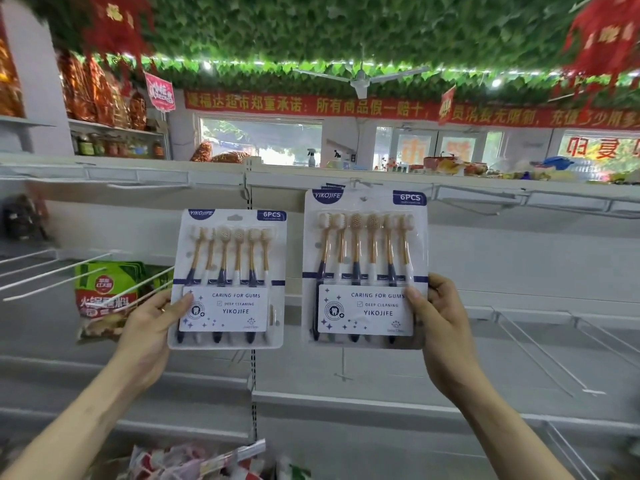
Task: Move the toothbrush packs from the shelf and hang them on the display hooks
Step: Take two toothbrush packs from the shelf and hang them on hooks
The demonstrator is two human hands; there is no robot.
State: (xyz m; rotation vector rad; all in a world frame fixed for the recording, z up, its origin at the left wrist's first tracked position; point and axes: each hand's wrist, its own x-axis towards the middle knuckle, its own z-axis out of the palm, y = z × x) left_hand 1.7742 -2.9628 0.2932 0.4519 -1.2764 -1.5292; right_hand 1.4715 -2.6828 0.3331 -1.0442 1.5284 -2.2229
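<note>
Head view: left toothbrush pack (228, 278), right toothbrush pack (365, 268), two held.
Left hand (152, 327) grips one, right hand (440, 327) the other; fingers hidden behind.

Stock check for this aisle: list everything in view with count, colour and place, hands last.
left toothbrush pack: one, white card with navy and gold brushes, held before the shelving
right toothbrush pack: one, same colours, held higher, top at a display hook
wire hooks: several, white, left
food packet: one, green and red, among the wire hooks
banner: one, red with yellow characters, back wall
ceiling fan: one, white, under the leafy green ceiling
left hand: one, grips the left toothbrush pack's lower left edge
right hand: one, grips the right toothbrush pack's lower right edge
</note>
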